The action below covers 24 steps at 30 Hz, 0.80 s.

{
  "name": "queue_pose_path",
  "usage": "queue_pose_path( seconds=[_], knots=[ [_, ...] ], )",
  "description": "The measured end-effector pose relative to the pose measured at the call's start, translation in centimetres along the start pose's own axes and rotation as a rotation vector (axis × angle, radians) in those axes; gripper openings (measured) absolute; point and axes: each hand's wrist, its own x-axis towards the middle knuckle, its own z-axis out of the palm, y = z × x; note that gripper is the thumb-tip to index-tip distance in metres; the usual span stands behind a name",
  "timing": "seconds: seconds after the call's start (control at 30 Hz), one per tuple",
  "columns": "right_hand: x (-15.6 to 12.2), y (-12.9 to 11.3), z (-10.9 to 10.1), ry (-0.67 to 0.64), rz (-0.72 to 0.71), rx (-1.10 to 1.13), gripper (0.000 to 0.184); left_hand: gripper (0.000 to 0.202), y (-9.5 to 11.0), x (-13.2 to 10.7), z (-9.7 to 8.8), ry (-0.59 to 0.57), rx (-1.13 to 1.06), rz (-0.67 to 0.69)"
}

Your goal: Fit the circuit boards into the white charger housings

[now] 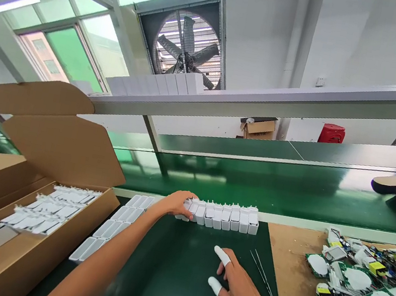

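A row of small white plastic cases [226, 218] stands side by side near the far edge of the green work surface. My left hand [181, 203] reaches to the left end of this row, with thumb and fingers closed around the end case. My right hand [235, 284] hovers over the green surface in front of the row, fingers apart and nothing in them. White finger cots cover its thumb and index finger. Beside it lie two thin, pale rods [264, 277], perhaps wires. Empty-looking white plastic shells [109, 228] are lined up left of my left forearm.
An open cardboard box [25, 260] on the left holds rows of white parts [53, 209]. To the right, circuit boards [354, 278] with white discs pile up on a brown board [290, 256]. A metal shelf rail [306, 101] crosses above the bench.
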Motion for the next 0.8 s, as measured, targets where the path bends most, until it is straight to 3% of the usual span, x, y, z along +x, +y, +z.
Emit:
queue_pose_path(
  seconds=[0.17,0.23,0.3,0.37,0.5,0.67,0.73,0.8],
  knots=[
    [0.0,0.2,0.1,0.046,-0.034,0.001,0.055,0.069,-1.0,-2.7,-1.0,-0.103,0.008,0.030],
    [0.0,0.2,0.2,0.059,-0.053,0.006,0.053,0.088,-1.3,-4.3,-0.9,-0.086,0.010,0.043],
    [0.0,0.2,0.2,0.070,-0.059,0.016,0.053,0.120,-1.5,-5.7,-0.4,-0.010,0.014,0.002],
    [0.1,0.1,0.2,0.072,-0.049,0.029,0.054,0.138,-1.3,-6.6,0.2,0.079,0.010,-0.115],
    [0.3,0.1,0.2,0.054,-0.009,0.037,0.055,0.138,0.0,-6.8,1.8,0.163,-0.002,-0.326],
    [0.4,1.7,0.6,0.039,-0.009,0.013,0.055,0.133,2.1,-5.8,3.8,0.298,-0.041,-0.341],
    [0.6,3.0,0.9,0.044,-0.023,0.003,0.052,0.132,2.3,-6.0,3.6,0.364,-0.075,-0.346],
    [0.9,4.3,1.0,0.045,-0.020,-0.001,0.047,0.134,1.8,-7.1,2.2,0.444,-0.097,-0.346]
  ],
)
